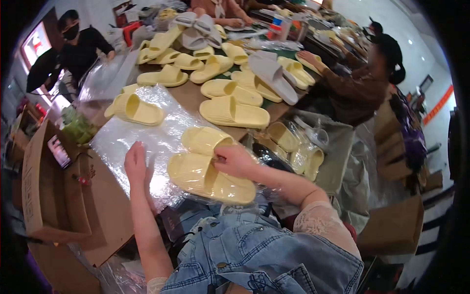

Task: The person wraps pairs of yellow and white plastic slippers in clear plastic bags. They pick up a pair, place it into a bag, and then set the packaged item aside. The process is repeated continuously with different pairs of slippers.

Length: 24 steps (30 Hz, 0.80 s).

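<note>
A pair of pale yellow slippers [203,179] in a clear plastic bag is in my right hand [236,161], just in front of my body. My right fingers are closed on the near slipper by its foot opening. To the left, my left hand [136,159] is at a pile of clear plastic bags [115,132], with nothing seen in it. Its fingers look held out together, partly bent, and their tips are hard to make out. Beyond it, a yellow slipper [139,109] sits on the bags, with another partly behind it.
Loose yellow slippers [234,111] and several light grey ones [274,73] cover the table beyond. On my right is a bin [338,161] with bagged slippers. An open cardboard box [56,186] with a phone [59,151] stands left. Co-workers [357,88] are around the table.
</note>
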Tool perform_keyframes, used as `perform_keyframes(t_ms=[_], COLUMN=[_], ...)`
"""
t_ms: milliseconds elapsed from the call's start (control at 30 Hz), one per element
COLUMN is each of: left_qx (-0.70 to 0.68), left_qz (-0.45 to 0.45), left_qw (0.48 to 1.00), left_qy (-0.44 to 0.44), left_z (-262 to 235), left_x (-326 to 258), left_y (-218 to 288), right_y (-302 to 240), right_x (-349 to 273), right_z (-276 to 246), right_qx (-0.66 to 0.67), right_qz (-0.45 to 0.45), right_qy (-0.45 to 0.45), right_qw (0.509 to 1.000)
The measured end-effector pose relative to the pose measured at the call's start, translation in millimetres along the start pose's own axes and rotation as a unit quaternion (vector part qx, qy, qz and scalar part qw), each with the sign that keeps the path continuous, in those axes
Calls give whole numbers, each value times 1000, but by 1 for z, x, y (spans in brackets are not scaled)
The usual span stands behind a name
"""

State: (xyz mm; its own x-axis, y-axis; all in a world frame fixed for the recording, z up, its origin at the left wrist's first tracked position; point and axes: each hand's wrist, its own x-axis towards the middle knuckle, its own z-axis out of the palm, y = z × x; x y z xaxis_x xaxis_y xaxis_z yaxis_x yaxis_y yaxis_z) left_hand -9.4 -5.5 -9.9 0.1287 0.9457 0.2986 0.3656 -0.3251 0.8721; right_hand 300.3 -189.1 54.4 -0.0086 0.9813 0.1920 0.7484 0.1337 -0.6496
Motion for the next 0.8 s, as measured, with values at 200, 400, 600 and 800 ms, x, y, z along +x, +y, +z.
perform_keyframes(t_ms=[200,400,600,800], left_qx=[70,137,185,175], left_qz=[65,54,82,78], left_qw=[995,989,979,981], left_qy=[3,-6,-7,-13], left_z=[10,8,9,7], left_x=[11,6,8,8], left_y=[-24,-7,-9,-8], right_y=[25,78,189,314], right_x=[-54,-114,-117,-88], right_z=[-159,-253,-199,-75], right_qx=[-156,-352,-372,-312], right_qz=[31,151,154,238], right_qy=[3,-155,-57,-55], right_qw=[987,911,914,918])
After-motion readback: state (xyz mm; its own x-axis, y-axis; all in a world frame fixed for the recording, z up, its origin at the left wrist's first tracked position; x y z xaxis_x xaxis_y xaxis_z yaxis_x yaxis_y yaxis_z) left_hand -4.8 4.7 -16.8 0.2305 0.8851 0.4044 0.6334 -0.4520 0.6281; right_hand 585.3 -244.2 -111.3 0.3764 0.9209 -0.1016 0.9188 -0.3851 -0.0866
